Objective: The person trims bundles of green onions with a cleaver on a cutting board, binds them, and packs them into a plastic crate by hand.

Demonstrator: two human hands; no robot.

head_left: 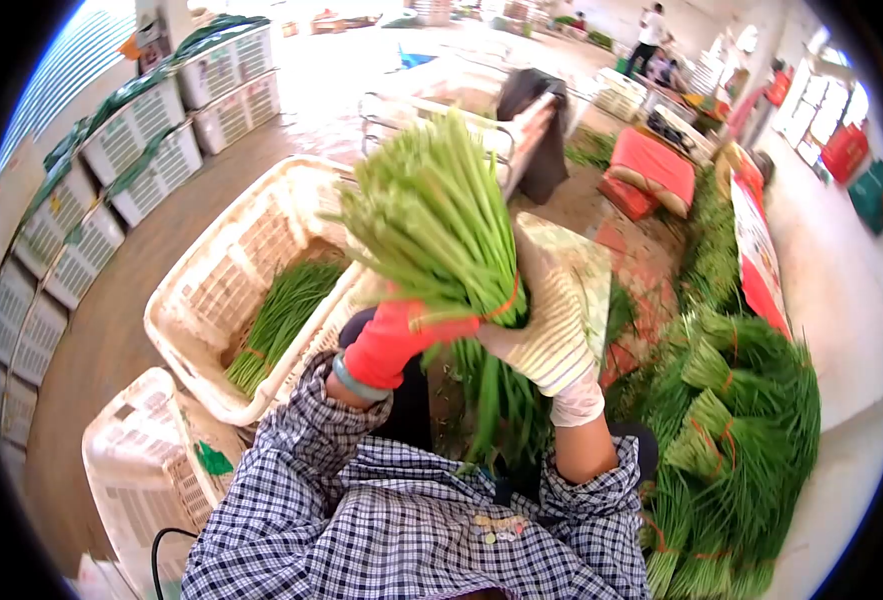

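Note:
A thick bunch of garlic chives (pixel 441 215) is held up in front of me, pale cut stems at the top and green leaves hanging down. An orange band (pixel 506 298) circles it low on the stems. My right hand (pixel 543 335), in a striped glove, wraps round the bunch from the right. From the left, my left hand (pixel 401 338), in a red glove, grips it near the band; its fingertips are slightly blurred and partly hidden by stems.
A white crate (pixel 186 290) at left contains a banded bundle of chives (pixel 286 320). Another crate (pixel 126 450) stands nearer. Several banded bunches (pixel 721 440) are piled at right beside the wall. A metal-framed chair (pixel 431 110) stands ahead; stacked crates (pixel 131 150) line the far left.

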